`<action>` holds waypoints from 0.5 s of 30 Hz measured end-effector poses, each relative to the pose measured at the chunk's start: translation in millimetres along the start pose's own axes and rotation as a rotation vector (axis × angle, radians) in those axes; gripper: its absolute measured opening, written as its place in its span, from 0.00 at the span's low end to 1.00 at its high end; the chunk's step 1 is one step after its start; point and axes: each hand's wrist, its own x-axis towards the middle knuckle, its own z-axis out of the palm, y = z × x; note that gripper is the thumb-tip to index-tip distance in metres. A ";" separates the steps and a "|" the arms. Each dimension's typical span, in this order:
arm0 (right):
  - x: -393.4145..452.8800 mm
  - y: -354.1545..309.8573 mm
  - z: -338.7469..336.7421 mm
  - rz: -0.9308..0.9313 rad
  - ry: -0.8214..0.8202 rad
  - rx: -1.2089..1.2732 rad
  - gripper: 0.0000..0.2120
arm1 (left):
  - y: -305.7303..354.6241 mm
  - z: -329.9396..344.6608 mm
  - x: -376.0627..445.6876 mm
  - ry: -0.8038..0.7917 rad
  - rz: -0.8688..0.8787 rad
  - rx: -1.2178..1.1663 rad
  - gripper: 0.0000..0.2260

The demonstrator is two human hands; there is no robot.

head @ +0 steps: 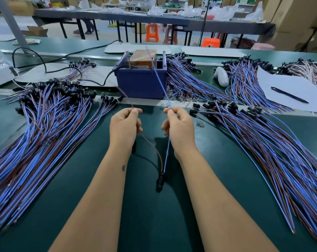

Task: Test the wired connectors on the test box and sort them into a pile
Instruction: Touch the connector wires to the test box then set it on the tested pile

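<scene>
Over the green bench (217,179), in front of the blue test box (141,82), both hands are raised with forearms running out of the bottom of the view. Left hand (124,127): grip pinches the brown wire (155,151) between thumb and forefinger; wire tip shows just above the fingers, motion-blurred beyond that. Right hand (179,128): grip pinches the blue wire (166,157) the same way; its free end runs up across the box front toward the box top, blurred, so whether it touches a contact cannot be told. Both wires drop between the wrists to one black connector (161,179), which hangs low between the forearms; whether it rests on the bench or is just above it is unclear. Left pile of wired connectors (36,128) fans out, far ends cut off by the left edge. Right pile (274,148) likewise runs off the right and lower edges. More bundles (186,79) lie beside the box on its right. Box contents: an orange-brown block (144,58), partly hidden by the box wall. Black cable (63,56) enters the box's left side. Far right: paper sheet (288,88) with a pen (289,95) on it, sheet cut off by the edge.
</scene>
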 end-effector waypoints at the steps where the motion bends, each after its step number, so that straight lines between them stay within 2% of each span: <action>1: 0.6 0.2 -1.0 -0.002 0.025 -0.004 0.10 | -0.7 -1.8 1.2 0.007 0.002 -0.004 0.11; 8: 1.1 -0.3 -2.2 0.025 0.052 -0.002 0.10 | -3.2 -2.2 1.9 -0.006 0.036 0.072 0.10; 15: 0.9 -0.7 -0.5 0.057 0.036 -0.018 0.09 | -3.9 -3.9 2.4 0.078 0.013 0.109 0.10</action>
